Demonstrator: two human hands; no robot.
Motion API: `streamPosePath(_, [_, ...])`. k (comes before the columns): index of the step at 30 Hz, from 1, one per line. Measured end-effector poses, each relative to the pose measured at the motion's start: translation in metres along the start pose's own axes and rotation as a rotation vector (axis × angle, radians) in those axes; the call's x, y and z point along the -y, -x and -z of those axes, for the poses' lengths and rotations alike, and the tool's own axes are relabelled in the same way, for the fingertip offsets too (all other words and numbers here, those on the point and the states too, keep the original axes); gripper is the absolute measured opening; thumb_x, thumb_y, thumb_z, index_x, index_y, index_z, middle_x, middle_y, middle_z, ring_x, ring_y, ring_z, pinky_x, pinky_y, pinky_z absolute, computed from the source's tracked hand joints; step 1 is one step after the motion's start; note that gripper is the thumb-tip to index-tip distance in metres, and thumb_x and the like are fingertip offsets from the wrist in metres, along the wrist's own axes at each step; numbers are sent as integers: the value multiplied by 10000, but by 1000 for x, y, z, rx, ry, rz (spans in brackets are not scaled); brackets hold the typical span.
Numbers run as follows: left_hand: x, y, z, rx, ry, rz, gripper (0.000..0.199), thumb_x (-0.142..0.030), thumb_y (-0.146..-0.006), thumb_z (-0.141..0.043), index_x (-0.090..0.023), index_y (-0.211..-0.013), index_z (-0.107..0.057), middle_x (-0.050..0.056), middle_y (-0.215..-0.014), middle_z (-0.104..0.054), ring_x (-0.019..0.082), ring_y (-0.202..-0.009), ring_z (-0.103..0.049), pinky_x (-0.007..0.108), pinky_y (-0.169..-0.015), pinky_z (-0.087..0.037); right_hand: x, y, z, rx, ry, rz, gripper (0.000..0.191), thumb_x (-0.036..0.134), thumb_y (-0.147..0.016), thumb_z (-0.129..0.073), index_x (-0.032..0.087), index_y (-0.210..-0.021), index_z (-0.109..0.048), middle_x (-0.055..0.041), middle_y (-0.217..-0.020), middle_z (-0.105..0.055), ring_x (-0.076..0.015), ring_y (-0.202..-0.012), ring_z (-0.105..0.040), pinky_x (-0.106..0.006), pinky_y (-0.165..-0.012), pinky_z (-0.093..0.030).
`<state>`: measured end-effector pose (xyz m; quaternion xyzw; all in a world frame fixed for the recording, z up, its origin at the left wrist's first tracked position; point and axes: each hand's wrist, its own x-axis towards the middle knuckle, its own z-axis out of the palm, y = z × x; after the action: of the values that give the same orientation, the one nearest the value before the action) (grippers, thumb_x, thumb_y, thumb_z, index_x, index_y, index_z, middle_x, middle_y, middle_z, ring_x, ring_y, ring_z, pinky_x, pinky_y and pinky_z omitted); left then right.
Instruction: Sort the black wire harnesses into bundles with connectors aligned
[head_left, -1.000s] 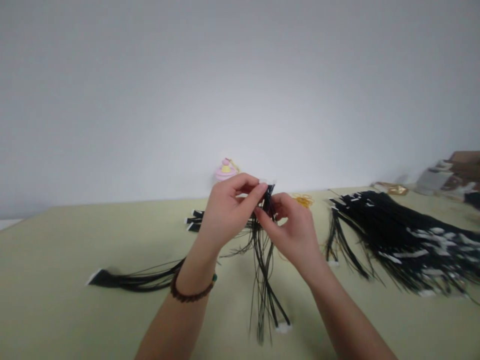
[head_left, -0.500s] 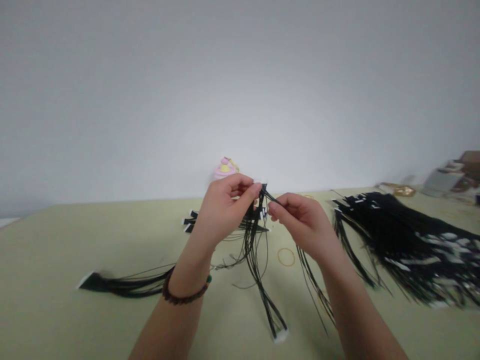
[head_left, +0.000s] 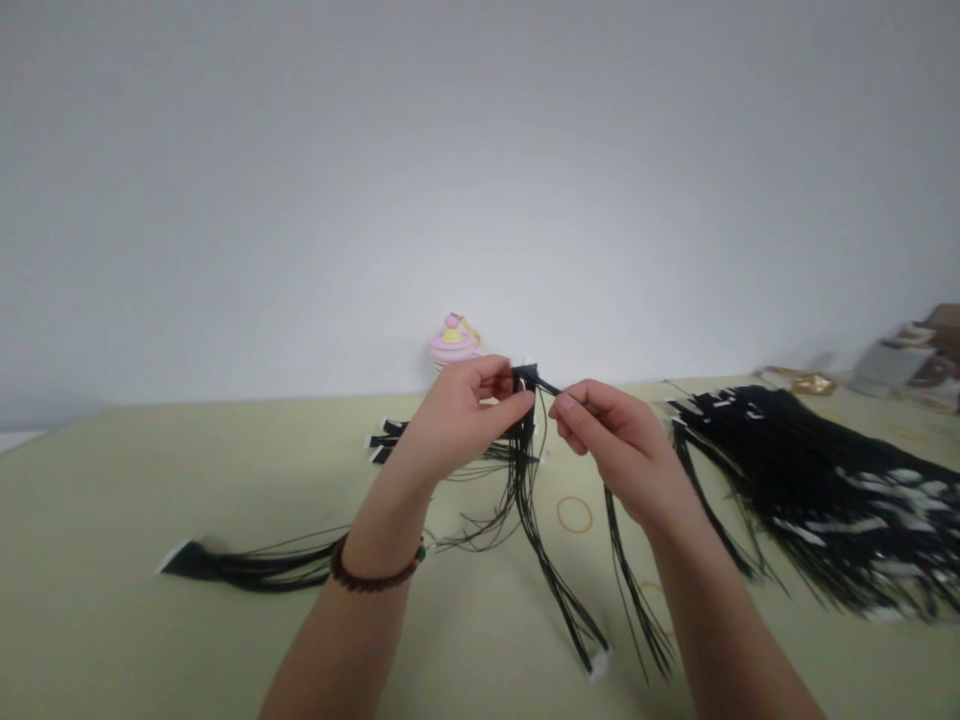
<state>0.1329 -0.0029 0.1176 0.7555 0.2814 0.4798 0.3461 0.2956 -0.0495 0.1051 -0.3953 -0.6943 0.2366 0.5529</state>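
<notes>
A bundle of thin black wires (head_left: pixel 523 490) hangs from my left hand (head_left: pixel 469 408), which pinches it near its dark upper end between thumb and fingers. The wires trail down to a white end piece (head_left: pixel 599 663) above the table. Several strands are drawn off to the right, into the closed thumb and fingers of my right hand (head_left: pixel 619 435); their loose ends (head_left: pixel 634 580) dangle below that hand. On the left lies another black wire bundle (head_left: pixel 247 572) with a white tip, partly behind my left wrist. A few shorter bundles (head_left: pixel 384 442) rest behind my left forearm.
To the right, a large pile of black wire bundles (head_left: pixel 810 470) covers the pale green table (head_left: pixel 97 640). A yellow rubber band (head_left: pixel 574 515) lies between my forearms. Against the wall stands a pink and yellow cupcake-shaped item (head_left: pixel 452 342). Boxes (head_left: pixel 900 360) sit at the far right.
My right hand has moved slightly right, and the strands in it are now straighter and closer together. The bundle's lower white end has swung to the right. My left hand keeps its grip.
</notes>
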Motion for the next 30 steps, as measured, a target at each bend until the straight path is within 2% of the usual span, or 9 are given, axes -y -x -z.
streamPosePath(4, [0, 0, -3, -69, -24, -53, 177, -250, -752, -608, -153, -893, -652, 52, -808, -657, 142, -716, -592, 248, -631, -492, 3, 2, -2, 14, 74, 6, 228, 304, -850, -500, 158, -683, -555, 40, -560, -421, -73, -519, -351, -216, -467, -266])
streamPosePath(8, [-1, 0, -2, -28, 39, -32, 179, -265, -757, -614, -158, -885, -678, 50, -791, -663, 146, -721, -597, 246, -634, -489, 4, 6, -8, -15, 145, 44, 151, 278, -815, -535, 168, -716, -566, 13, -626, -496, -92, -569, -439, -215, -492, -348])
streamPosePath(11, [0, -1, 1, 9, 126, -13, 205, -256, -741, -631, -164, -915, -691, 55, -795, -677, 161, -745, -620, 263, -661, -504, 5, 8, -13, -113, 284, 142, 94, 223, -770, -563, 181, -690, -535, -18, -721, -548, -125, -675, -516, -238, -569, -426])
streamPosePath(14, [1, -1, 1, 30, 168, -13, 184, -219, -732, -634, -162, -895, -698, 56, -806, -684, 160, -772, -629, 261, -689, -511, 4, 9, -18, -183, 400, 207, 109, 211, -772, -558, 187, -678, -510, -5, -681, -545, -118, -635, -518, -241, -578, -427])
streamPosePath(17, [1, -1, 3, 47, 190, 0, 158, -201, -736, -625, -165, -871, -700, 40, -749, -676, 134, -689, -622, 237, -635, -511, 4, 10, -21, -170, 409, 176, 142, 203, -782, -543, 192, -660, -470, 15, -619, -545, -103, -570, -520, -229, -551, -406])
streamPosePath(21, [1, -1, 6, 76, 177, 3, 124, -192, -746, -615, -168, -844, -687, 14, -685, -638, 99, -605, -582, 201, -579, -484, 6, 11, -21, -130, 226, 81, 90, 167, -761, -538, 198, -763, -453, 23, -648, -558, -99, -567, -541, -218, -530, -403])
streamPosePath(25, [2, -2, 7, 41, 65, -29, 102, -226, -764, -595, -158, -829, -635, 27, -739, -620, 130, -699, -588, 228, -639, -482, 8, 10, -19, -35, -93, -54, 209, 201, -774, -544, 195, -965, -460, 56, -645, -497, -82, -537, -534, -205, -490, -395])
streamPosePath(30, [2, -2, 0, 61, 94, -67, 110, -225, -783, -563, -162, -872, -573, 32, -784, -613, 131, -722, -585, 234, -656, -481, 9, 8, -15, 118, -351, -208, 159, 304, -811, -537, 168, -889, -515, 78, -582, -418, -30, -408, -372, -176, -379, -284])
